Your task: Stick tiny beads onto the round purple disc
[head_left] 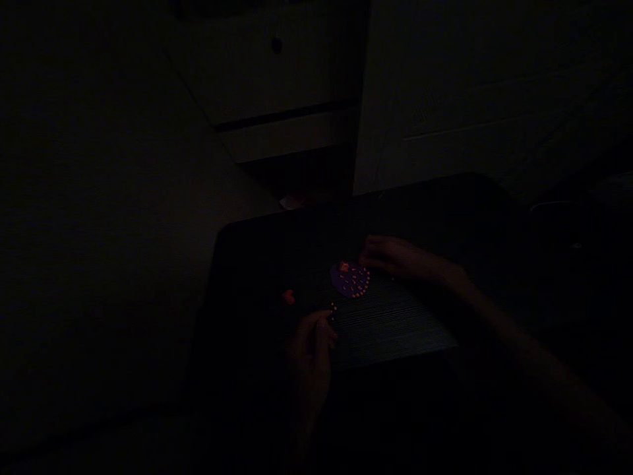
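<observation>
The scene is very dark. A flat purple round piece [341, 285], perhaps clay, lies on the dark table and bears several small pale dots along its right side and an orange-pink lump [343, 266] near its top. My right hand [393, 256] is at its upper right edge, fingers closed together; whatever they hold is hidden. Nearer the front, my left hand [311, 346] is pinched, its fingertips beside several tiny pale bits [333, 310]. I cannot make out what is in the pinch. Left of the purple piece sits a reddish-orange lump [289, 297].
The dark table [277, 251] has rounded corners and a grained top. Behind it stands a pale cabinet [297, 79] with a drawer, and a light panel [435, 119] to the right. A small pale object [291, 201] shows beyond the table's back edge.
</observation>
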`<move>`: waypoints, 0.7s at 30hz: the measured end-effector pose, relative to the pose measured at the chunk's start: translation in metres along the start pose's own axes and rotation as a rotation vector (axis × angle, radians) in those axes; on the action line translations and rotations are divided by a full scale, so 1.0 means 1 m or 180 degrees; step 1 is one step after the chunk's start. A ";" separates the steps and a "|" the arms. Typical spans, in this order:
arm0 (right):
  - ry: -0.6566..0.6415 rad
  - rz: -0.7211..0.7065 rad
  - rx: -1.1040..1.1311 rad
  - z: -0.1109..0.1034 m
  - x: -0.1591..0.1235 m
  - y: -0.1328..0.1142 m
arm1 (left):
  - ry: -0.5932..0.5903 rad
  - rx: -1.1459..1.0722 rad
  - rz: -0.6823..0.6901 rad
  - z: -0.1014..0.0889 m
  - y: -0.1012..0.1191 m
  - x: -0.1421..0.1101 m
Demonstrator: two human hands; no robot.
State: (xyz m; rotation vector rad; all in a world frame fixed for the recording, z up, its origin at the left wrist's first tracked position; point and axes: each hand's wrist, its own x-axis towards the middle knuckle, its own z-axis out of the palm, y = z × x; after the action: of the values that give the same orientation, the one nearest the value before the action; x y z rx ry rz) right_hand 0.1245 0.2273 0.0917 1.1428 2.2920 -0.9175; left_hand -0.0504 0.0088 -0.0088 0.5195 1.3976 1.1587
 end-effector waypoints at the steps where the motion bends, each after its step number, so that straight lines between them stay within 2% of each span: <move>1: -0.0011 0.0050 -0.0007 0.000 0.000 -0.001 | -0.0008 0.0010 -0.0005 0.000 0.000 0.000; 7: 0.0175 0.0107 0.0073 0.001 -0.001 -0.004 | 0.0018 -0.0007 0.0048 0.000 0.002 0.001; 17: 0.0067 0.0114 0.0064 0.002 0.001 -0.009 | -0.0006 0.0027 0.0036 -0.001 0.003 -0.001; 21: -0.0024 0.0296 0.0170 -0.001 0.005 -0.008 | -0.0020 0.0047 0.0038 -0.001 0.005 -0.001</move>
State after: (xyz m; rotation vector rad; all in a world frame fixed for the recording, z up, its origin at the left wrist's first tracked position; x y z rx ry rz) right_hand 0.1154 0.2271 0.0925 1.2550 2.2004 -0.9511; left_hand -0.0525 0.0098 -0.0042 0.5423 1.4002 1.1563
